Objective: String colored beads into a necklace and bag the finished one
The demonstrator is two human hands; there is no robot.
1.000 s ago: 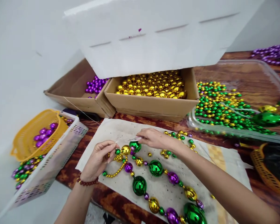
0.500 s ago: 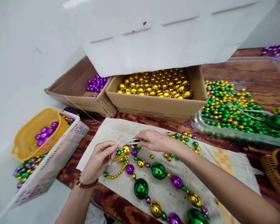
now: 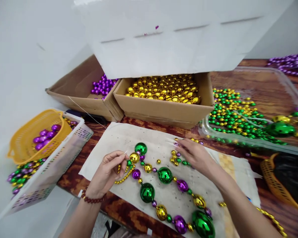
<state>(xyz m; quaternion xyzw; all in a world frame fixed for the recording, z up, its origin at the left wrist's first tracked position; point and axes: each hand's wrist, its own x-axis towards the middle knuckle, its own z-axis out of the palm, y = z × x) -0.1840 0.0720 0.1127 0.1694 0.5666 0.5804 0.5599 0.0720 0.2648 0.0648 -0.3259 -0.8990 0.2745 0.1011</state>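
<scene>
Thumb and finger of my left hand (image 3: 110, 167) pinch the thin white end of a cord beside a gold bead (image 3: 134, 158). My right hand (image 3: 197, 157) reaches over small loose gold, green and purple beads (image 3: 175, 158) on the cloth; its fingers are stretched out and blurred, with pale streaks at their tips that I cannot make out. A large-bead necklace (image 3: 165, 175) in green, gold and purple lies in a loop between my arms. A big green bead (image 3: 140, 148) sits at its far end. A strand of small gold beads (image 3: 124, 178) hangs by my left hand.
Behind the white cloth (image 3: 121, 135) stand a carton (image 3: 161, 110) of gold beads and another carton (image 3: 76, 102) with purple beads. Left is a white basket (image 3: 72, 142) with a yellow basket (image 3: 22, 132) on it. Right are a clear tray (image 3: 238, 145) and an orange basket (image 3: 270, 178).
My right hand has moved right, away from the cord end and toward the small loose beads. The big green bead now shows uncovered. My left hand keeps its pinch.
</scene>
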